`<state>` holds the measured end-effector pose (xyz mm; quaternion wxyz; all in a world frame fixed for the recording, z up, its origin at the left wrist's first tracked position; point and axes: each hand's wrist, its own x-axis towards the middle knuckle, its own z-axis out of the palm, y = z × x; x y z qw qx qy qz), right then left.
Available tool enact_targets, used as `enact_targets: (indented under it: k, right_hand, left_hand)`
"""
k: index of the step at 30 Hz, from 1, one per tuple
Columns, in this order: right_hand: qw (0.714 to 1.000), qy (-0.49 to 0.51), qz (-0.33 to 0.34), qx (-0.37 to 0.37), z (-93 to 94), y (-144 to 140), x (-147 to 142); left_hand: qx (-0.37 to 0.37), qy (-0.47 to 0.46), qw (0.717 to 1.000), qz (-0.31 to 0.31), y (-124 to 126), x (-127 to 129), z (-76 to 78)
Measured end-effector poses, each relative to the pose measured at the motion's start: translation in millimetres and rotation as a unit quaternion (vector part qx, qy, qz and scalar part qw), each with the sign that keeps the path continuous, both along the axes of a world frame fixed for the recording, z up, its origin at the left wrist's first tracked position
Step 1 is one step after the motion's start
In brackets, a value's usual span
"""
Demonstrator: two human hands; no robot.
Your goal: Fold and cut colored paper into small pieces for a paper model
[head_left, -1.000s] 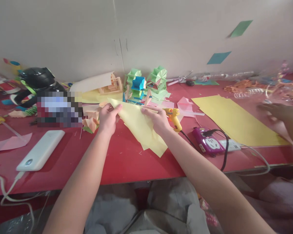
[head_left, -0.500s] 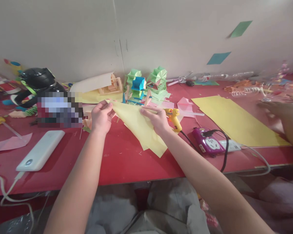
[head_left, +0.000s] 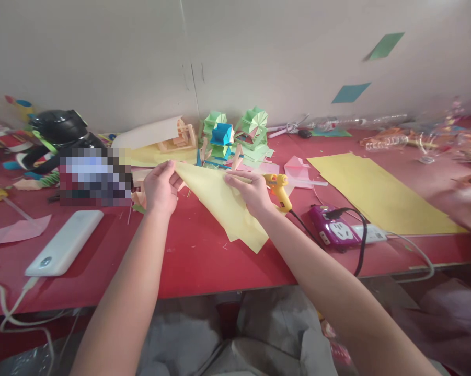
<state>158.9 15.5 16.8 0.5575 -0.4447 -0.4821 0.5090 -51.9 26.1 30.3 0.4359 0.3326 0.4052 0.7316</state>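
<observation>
A sheet of pale yellow paper point(head_left: 215, 201), folded over on itself, hangs between my two hands above the red table. My left hand point(head_left: 161, 187) pinches its upper left corner between thumb and fingertips. Farther right, my right hand point(head_left: 251, 192) grips the upper edge, thumb on top and fingers partly hidden. The lower corner of the paper points down toward the table's front. Just beyond my right hand lies a yellow hot glue gun point(head_left: 279, 190) with a black cord.
A purple power socket point(head_left: 335, 227) and larger yellow sheets point(head_left: 384, 193) lie to the right. Folded green paper shapes point(head_left: 254, 122) and a blue one point(head_left: 222, 134) stand behind. On the left are a white power bank point(head_left: 65, 243) and a black bottle point(head_left: 60, 128).
My hands and the folded yellow paper stay almost still. At the far right, another person's hand has withdrawn from over the table toward the edge of view.
</observation>
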Motion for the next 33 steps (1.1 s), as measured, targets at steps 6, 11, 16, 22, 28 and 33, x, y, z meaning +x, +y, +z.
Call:
enact_targets:
  k: [6,11,16,22,28,33]
  right_hand:
    - [1.0,-0.01,0.003,0.0,-0.1,-1.0,-0.8]
    - [1.0,-0.014,0.01,0.019,-3.1,0.4,-1.0]
    - [0.999,-0.03,0.003,0.036,-3.3,0.5,-1.0]
    - [0.999,-0.03,0.003,0.031,-1.8,-0.9,-1.1]
    - [1.0,-0.003,-0.017,0.0,0.5,-2.1,-1.3]
    - [1.0,0.001,-0.017,-0.003,-0.6,-1.5,-3.2]
  left_hand:
    - [0.017,0.004,1.0,0.011,-0.1,0.5,-2.0]
    - [0.011,0.018,1.0,0.004,-0.6,-1.1,-2.7]
    - [-0.002,0.02,0.999,0.04,1.8,0.4,-4.2]
    - [-0.006,-0.001,0.998,0.066,3.9,1.9,-4.6]
    - [-0.045,0.019,0.997,-0.067,-1.9,11.0,-2.7]
    - [-0.035,0.058,0.998,-0.008,-1.6,15.0,-8.7]
